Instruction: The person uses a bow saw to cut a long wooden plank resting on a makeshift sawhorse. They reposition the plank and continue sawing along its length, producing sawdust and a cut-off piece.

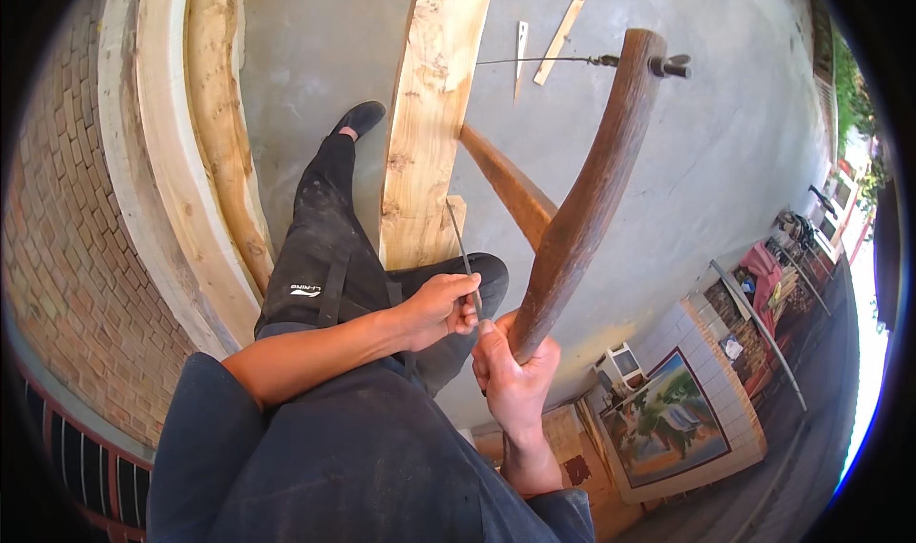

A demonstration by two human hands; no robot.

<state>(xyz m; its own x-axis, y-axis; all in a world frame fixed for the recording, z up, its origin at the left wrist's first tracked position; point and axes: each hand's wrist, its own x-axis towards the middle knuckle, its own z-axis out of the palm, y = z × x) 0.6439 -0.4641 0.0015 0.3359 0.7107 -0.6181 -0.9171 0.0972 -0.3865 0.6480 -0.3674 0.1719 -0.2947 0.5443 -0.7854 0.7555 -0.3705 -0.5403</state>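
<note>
Left hand: the person's left hand (441, 309) is closing thumb and bent fingers in a pinch on a thin dark metal strip (462, 242).
Right hand: the person's right hand (515, 371) is wrapping its fingers and thumb firmly around the lower end of a curved dark-brown wooden saw arm (596, 176).
Frame saw: the curved arm is leaning up and rightward in front of the person, its far end standing well apart from both hands; a straight orange-brown wooden crossbar (510, 180) is joining its middle and running toward the plank's right edge.
Tension wire: a thin dark wire (534, 60) is stretching leftward from the arm's top, where a dark metal bolt fitting (671, 67) is poking out on the right.
Metal strip: it is slanting from between the hands to the plank's right edge; whether it is entering the wood cannot be told.
Plank: a long pale knotty wooden plank (429, 104) is pointing away from the person, its near end lying just beside the bent knee.
Leg: the other leg, in black trousers, is reaching forward to a dark slip-on shoe (363, 116).
Floor: a small pale wooden wedge (520, 52) and a narrow pale batten (570, 23) are lying near each other on smooth grey concrete (716, 161).
Left side: thick pale timber beams (215, 75) are lying side by side near reddish-brown brick paving (72, 199).
</note>
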